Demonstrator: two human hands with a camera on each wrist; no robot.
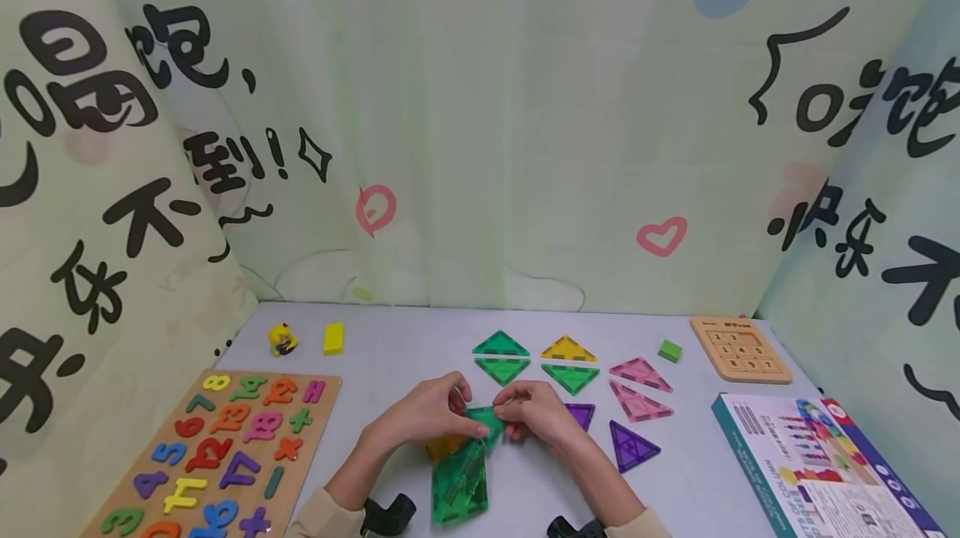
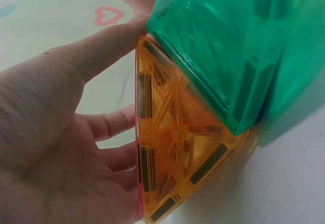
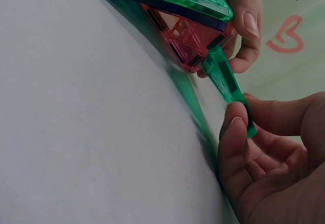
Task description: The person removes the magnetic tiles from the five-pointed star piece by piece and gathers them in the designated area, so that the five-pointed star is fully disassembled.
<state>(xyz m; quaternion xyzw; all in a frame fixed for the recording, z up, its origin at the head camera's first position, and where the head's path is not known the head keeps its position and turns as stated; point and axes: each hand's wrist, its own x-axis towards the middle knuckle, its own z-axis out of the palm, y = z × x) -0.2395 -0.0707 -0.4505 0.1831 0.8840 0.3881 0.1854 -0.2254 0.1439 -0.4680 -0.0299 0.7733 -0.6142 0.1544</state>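
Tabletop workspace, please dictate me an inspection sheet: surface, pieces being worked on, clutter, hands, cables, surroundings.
Surface: white tabletop, smooth-looking.
Job's things: joined tile build with green, orange and pink parts; green tile being held at it; loose triangle tiles in green, yellow, pink and purple beyond and to the right.
Clutter: number board, toy figure, yellow block, green block, wooden puzzle board, printed box.
Left hand: touching the build; how firmly is unclear.
Right hand: pinching the green tile between thumb and fingers.
Cables: nothing seen.
Surroundings: pale curtain with black lettering and pink heart outlines.
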